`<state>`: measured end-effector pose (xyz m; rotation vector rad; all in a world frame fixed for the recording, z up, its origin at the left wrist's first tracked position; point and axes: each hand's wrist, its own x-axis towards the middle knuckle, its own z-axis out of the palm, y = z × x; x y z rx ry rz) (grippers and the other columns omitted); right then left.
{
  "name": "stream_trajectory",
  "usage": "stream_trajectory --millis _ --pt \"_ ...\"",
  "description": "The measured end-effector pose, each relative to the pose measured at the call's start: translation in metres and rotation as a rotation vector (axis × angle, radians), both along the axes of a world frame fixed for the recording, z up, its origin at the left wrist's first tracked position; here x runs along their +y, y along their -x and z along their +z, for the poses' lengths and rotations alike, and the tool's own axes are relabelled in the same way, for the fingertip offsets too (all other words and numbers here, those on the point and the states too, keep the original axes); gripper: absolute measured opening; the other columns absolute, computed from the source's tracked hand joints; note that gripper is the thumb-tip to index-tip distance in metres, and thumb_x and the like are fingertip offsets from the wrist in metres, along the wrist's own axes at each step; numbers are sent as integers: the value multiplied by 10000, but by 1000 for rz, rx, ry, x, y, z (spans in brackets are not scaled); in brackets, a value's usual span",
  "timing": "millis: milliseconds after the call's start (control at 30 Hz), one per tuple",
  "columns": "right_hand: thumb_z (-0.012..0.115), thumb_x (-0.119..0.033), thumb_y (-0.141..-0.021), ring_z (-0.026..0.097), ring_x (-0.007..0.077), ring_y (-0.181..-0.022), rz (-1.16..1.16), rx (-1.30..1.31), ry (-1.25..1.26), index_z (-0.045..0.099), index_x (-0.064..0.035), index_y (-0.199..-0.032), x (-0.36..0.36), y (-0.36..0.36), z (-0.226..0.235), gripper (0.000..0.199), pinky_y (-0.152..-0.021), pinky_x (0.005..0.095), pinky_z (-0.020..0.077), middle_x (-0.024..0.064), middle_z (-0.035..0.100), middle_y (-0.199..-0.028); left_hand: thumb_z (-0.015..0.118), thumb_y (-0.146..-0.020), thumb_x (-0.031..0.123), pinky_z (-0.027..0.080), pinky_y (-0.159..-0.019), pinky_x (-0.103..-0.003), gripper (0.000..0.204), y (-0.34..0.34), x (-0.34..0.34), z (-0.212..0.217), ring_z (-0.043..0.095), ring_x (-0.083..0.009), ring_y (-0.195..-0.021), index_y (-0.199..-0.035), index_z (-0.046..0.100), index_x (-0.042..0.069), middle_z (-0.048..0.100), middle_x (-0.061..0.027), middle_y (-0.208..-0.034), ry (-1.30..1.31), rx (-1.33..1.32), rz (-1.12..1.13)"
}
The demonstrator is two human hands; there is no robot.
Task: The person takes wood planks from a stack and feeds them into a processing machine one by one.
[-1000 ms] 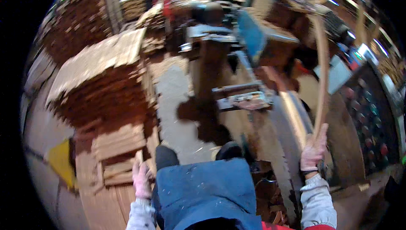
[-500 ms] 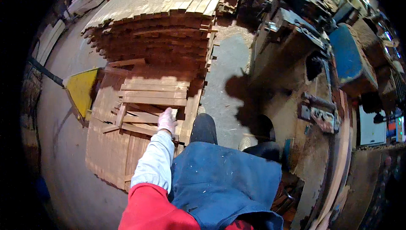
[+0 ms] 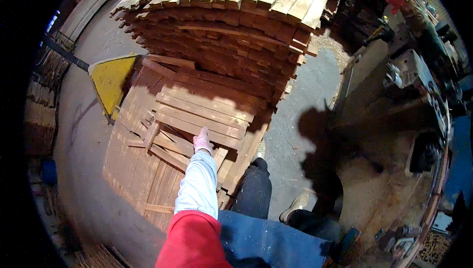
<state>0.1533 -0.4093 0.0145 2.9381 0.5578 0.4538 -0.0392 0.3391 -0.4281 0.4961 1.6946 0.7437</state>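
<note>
Head view: your left hand (image 3: 202,142), gloved, reached down onto low stack of wooden slats (image 3: 204,115), palm on top board; grip unclear, cannot tell. Right hand out of view. Tall slat pile (image 3: 231,26) stood just behind. Risk, judged: loose slats (image 3: 165,145) slipping, fingers pinched.

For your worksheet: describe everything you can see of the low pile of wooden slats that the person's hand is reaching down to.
The low pile of slats is reddish-brown rough wood: long flat strips laid side by side, a few loose ones lying askew at its near-left corner. It rests on a wooden platform in front of a much taller stack. The left hand is at its near edge.
</note>
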Motion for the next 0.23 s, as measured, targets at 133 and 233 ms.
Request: stream_trajectory --millis 133,233 --pt "444 -316 -1047 429 416 -1348 26 56 4 520 1 -1397 28 -60 -2 478 -1138 479 352 240 485 -1439 746 -820 373 508 -904 -544 817 25 6 -16 578 -408 -1148 -1428 349 -1 481 -202 -1402 6 -6 18" --pt "435 -351 -1050 424 412 -1353 -12 106 43 501 -9 -1416 38 -84 3 505 -1143 476 346 227 482 -1449 751 -825 375 506 -931 -527 823 26 5 -6 567 -397 -1177 -1438 341 10 459 -187 -1434 -28 -157 59"
